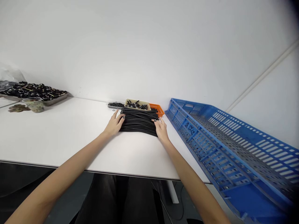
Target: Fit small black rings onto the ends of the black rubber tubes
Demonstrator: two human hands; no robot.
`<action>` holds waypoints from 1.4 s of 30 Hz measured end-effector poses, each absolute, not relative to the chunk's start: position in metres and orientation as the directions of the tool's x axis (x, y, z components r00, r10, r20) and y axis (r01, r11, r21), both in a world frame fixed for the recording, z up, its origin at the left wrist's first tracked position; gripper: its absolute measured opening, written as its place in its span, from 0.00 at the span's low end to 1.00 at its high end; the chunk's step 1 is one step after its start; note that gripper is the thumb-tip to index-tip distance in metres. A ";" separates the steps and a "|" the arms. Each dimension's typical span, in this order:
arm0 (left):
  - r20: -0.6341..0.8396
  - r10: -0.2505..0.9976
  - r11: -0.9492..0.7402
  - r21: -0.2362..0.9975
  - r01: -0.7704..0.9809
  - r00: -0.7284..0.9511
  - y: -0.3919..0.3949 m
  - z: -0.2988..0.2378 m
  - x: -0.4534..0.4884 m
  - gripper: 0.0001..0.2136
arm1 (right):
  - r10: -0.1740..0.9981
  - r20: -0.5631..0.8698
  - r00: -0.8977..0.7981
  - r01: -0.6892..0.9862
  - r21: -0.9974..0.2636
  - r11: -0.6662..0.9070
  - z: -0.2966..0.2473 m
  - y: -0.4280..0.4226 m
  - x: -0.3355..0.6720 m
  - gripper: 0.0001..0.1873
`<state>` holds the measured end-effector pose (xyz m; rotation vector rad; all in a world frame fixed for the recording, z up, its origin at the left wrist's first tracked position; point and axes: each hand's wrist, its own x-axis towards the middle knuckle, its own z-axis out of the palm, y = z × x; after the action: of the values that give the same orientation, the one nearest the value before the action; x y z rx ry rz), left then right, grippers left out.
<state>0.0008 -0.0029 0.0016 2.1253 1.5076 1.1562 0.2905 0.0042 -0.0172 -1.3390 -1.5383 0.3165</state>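
Note:
A row of long black tubes (139, 121), laid side by side, lies on the white table in front of me. My left hand (114, 123) is at the left ends of the tubes, its thumb over their top and its fingers along the side. At the right ends, my right hand (161, 129) grips in much the same way, with the thumb on top of the tubes. Between them, both hands hold the row from its two ends. Part of the fingers is hidden behind the tubes.
Behind the tubes stand a clear tray (115, 105) of small black rings, a cream tray (127, 101) of black parts and an orange basket (160, 109). A large blue crate (201, 140) fills the right. Leftward are a plastic cup (36, 105) and a metal tray (57, 99) of parts.

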 end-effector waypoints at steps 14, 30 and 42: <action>0.520 0.827 -0.475 0.447 0.758 0.213 0.007 0.007 0.006 0.21 | 0.769 0.639 -0.013 0.848 -0.401 0.347 -0.014 0.001 0.267 0.17; 0.519 0.834 -0.421 0.375 0.826 0.189 0.016 0.011 0.013 0.22 | 0.764 0.639 -0.083 0.881 -0.311 0.356 -0.012 -0.004 0.258 0.19; 0.384 0.923 -0.227 0.467 0.855 0.035 0.024 0.019 0.006 0.27 | 0.770 0.633 -0.080 0.876 -0.324 0.357 -0.015 -0.001 0.261 0.20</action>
<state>0.0056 0.0243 0.0192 2.1796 1.8816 0.9539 0.2606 -0.0009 -0.0154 -1.4372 -1.8685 -0.1791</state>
